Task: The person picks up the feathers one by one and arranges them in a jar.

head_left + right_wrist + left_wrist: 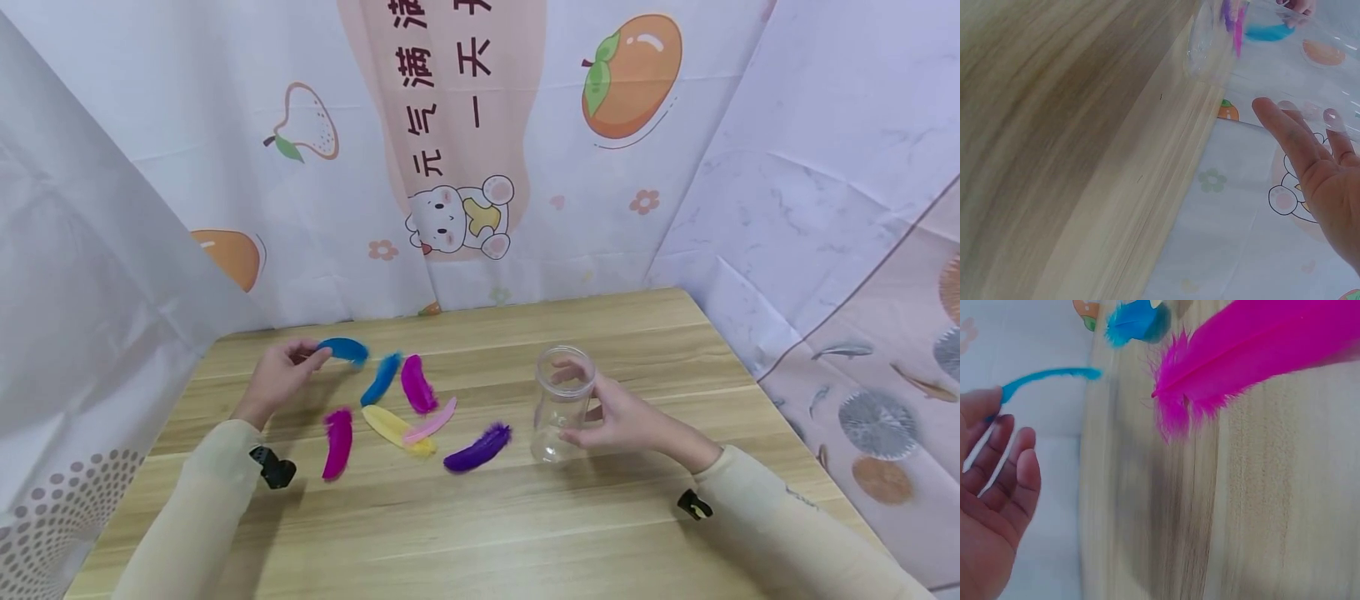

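You have the blue feather (345, 350) at the far left part of the table (450, 533). Your left hand (283, 375) pinches one end with thumb and fingertip; the other fingers are loosely bent. If that pinch gets loose, the feather could slip out, since it is so light. A hard squeeze might bend it.

Your right hand (618, 417) curls part way round the clear jar (551, 417), thumb on one side, fingers on the other. The jar looks smooth, so a weak hold might let it slide or tip.

Between your hands lie another blue feather (382, 379), a bright pink feather (417, 385), a yellow feather (393, 429) with a pale pink feather (431, 422) across it, and a purple feather (477, 448). A low sleeve or a puff of air could push them about.

Your fingers hide the pinched end. You can't tell if the jar's bottom touches the wood. Its see-through sides are hard to make out, and the right wrist view cuts off its top.
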`<action>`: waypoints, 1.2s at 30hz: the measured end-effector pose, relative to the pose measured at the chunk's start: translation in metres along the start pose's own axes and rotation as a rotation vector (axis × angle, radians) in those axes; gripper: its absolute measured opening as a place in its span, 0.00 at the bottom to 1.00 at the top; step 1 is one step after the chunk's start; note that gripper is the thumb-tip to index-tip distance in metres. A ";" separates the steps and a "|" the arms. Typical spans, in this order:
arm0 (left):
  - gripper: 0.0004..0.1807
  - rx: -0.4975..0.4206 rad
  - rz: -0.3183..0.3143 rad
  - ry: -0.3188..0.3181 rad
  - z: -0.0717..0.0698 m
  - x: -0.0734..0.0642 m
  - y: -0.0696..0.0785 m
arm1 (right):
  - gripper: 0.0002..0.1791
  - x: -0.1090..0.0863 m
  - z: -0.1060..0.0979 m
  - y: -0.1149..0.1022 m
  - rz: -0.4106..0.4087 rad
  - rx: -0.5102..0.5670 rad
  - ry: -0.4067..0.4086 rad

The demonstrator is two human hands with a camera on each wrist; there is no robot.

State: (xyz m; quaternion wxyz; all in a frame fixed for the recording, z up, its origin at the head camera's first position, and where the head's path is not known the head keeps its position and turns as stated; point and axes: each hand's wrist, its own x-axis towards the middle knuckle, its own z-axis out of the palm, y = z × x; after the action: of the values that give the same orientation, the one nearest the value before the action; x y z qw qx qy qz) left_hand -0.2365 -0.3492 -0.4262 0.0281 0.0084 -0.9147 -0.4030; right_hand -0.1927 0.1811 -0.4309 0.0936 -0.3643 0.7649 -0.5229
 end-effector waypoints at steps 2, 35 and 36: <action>0.29 -0.038 0.004 0.033 0.000 0.000 0.001 | 0.50 0.000 0.000 0.001 0.000 0.010 0.000; 0.13 -0.699 0.114 0.024 0.006 0.008 0.006 | 0.50 0.001 0.001 -0.002 -0.009 -0.007 0.011; 0.13 -0.692 0.110 0.024 0.006 0.008 0.006 | 0.50 0.001 0.000 -0.002 -0.009 -0.005 0.011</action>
State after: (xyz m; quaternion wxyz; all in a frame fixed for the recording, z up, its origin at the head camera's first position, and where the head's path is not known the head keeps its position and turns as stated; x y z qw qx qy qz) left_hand -0.2447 -0.3408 -0.4257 0.0616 -0.0462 -0.7228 -0.6868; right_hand -0.1921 0.1797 -0.4287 0.0862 -0.3650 0.7651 -0.5235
